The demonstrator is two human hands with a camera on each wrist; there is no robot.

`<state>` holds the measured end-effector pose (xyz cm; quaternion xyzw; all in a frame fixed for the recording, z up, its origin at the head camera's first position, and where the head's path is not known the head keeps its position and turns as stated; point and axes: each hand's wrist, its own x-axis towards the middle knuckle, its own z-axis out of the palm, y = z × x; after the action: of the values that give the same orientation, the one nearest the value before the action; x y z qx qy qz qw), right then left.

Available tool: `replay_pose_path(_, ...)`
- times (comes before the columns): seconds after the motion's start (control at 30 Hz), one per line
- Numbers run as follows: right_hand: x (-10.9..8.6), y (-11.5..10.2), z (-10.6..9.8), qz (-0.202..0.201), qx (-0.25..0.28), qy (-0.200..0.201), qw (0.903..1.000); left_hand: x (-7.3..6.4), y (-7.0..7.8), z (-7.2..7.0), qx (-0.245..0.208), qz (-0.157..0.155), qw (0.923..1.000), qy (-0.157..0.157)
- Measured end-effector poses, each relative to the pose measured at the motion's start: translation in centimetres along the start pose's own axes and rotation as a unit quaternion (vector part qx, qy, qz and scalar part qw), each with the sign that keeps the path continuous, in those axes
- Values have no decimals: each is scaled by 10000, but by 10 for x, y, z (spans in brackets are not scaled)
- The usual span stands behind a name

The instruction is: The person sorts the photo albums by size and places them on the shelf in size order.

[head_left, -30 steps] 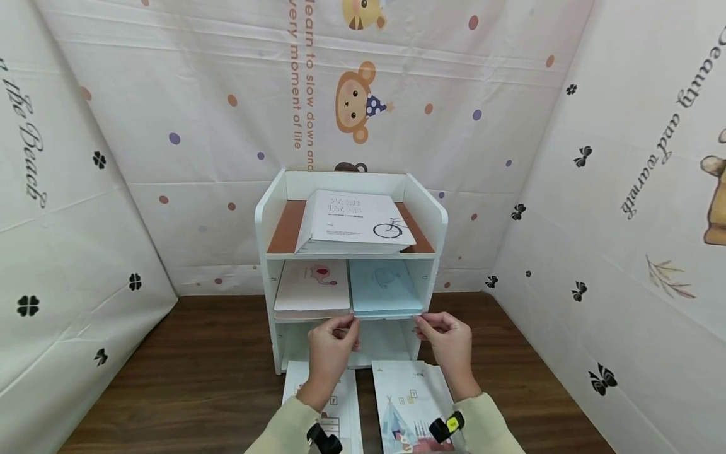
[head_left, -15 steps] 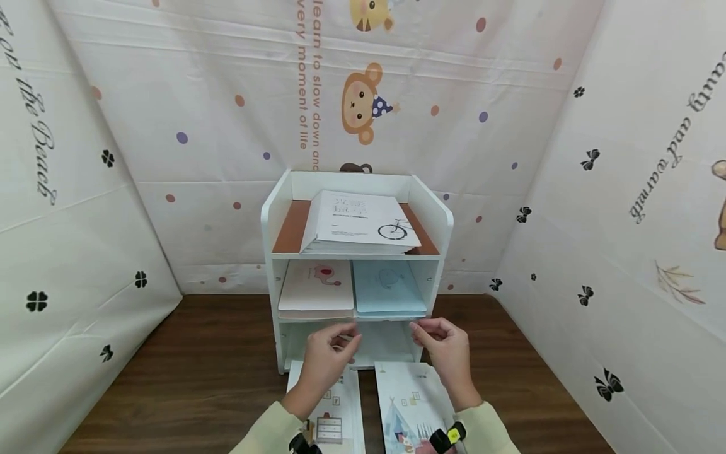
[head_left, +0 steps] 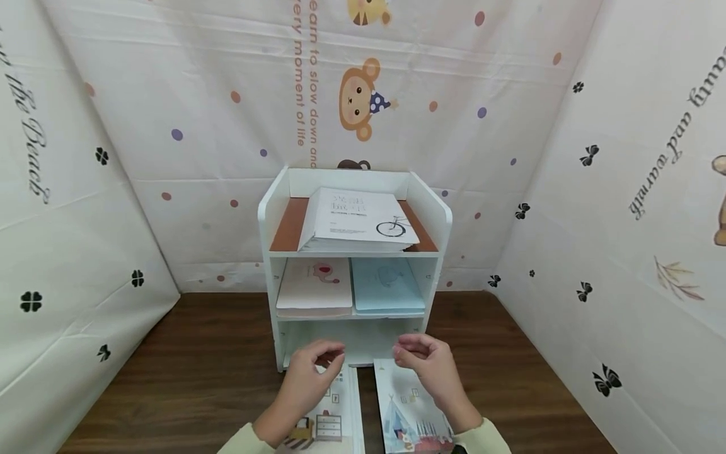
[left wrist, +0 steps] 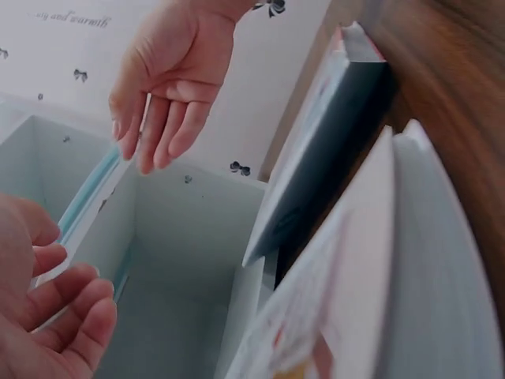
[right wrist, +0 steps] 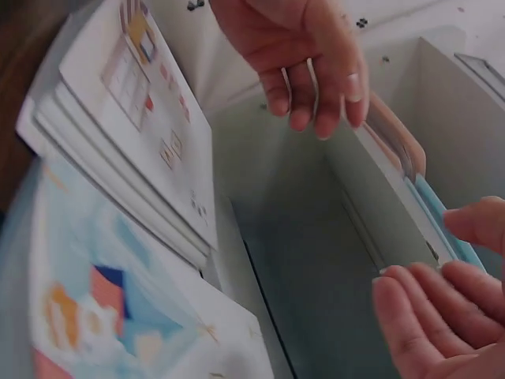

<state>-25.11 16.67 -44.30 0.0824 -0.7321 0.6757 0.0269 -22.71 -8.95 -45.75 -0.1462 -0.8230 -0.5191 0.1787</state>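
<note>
A white shelf unit (head_left: 357, 340) stands on the wooden table. Its middle level holds pale pink notebooks (head_left: 312, 287) on the left and light blue notebooks (head_left: 387, 284) on the right. My left hand (head_left: 309, 378), fingers loosely curved and holding nothing, hovers over the white illustrated books (head_left: 340, 410) lying in front. Apart from it, my right hand (head_left: 433, 366) hovers likewise above the book with a tent picture (head_left: 405, 416). In the left wrist view, a gap shows between thumb and fingers of the left hand (left wrist: 51, 308). The right hand (right wrist: 446, 308) also holds nothing in its wrist view.
On the shelf's brown top level lies a stack of white booklets (head_left: 363, 217) with a bicycle drawing. Under the notebooks is the bottom compartment (right wrist: 308, 237). Printed white cloth (head_left: 198, 145) walls the table at the back and both sides.
Both hands were at the front corners of the blue notebooks. They have come away, back and down toward me, while the notebooks stay on the middle level.
</note>
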Motion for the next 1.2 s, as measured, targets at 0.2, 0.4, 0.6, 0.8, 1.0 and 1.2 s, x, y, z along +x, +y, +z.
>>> replay_pose_path(0.2, -14, 1, 3, 738, 530, -1025, 9906, -17, -1, -17, 355, -332, 9988, 8)
replay_pose_path(0.4, -27, 0, 8, 1375, 1126, -1640, 9703, -31, 3, -34, 749, -682, 9949, -21)
replay_pose_path(0.6, -38, -3, 12, 1886, 1435, -2045, 9497, -47, 7, -45, 999, -1041, 9893, -216)
replay_pose_path(0.8, -48, -5, 19, 2241, 1534, -2281, 9350, -57, 9, -54, 1141, -1578, 9796, -504)
replay_pose_path(1.0, -55, -4, 28, 2405, 1496, -2162, 9344, -58, 6, -61, 263, -2579, 9617, -893)
replay_pose_path(1.2, -56, -2, 38, 2534, 1354, -2119, 9341, -58, 2, -64, -281, -3194, 9432, -866)
